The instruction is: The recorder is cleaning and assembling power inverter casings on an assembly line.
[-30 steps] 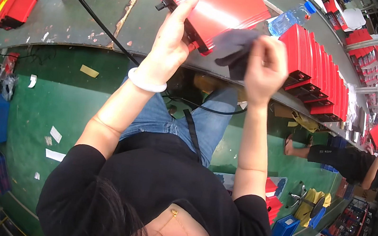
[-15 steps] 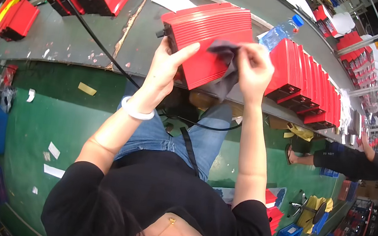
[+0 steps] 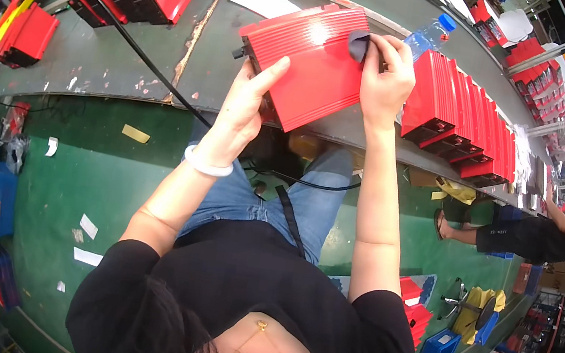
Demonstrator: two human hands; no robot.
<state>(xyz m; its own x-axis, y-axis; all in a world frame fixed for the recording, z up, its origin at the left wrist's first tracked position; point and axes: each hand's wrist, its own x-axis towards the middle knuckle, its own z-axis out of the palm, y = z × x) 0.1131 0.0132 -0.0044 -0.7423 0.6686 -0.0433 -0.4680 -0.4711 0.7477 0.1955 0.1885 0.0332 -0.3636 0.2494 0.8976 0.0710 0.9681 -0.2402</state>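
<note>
While the left hand [image 3: 245,104] steadies the red ribbed casing [image 3: 312,62] at its near-left edge, fingers spread flat, no closed grip, the right hand [image 3: 384,83] pinches a dark cloth [image 3: 358,44] against the casing's far-right top. Casing lies on the grey tabletop [image 3: 133,64], centre. Row of red casings [image 3: 462,114] right, plastic bottle [image 3: 430,33] just beyond, black cable [image 3: 129,42] left.
</note>
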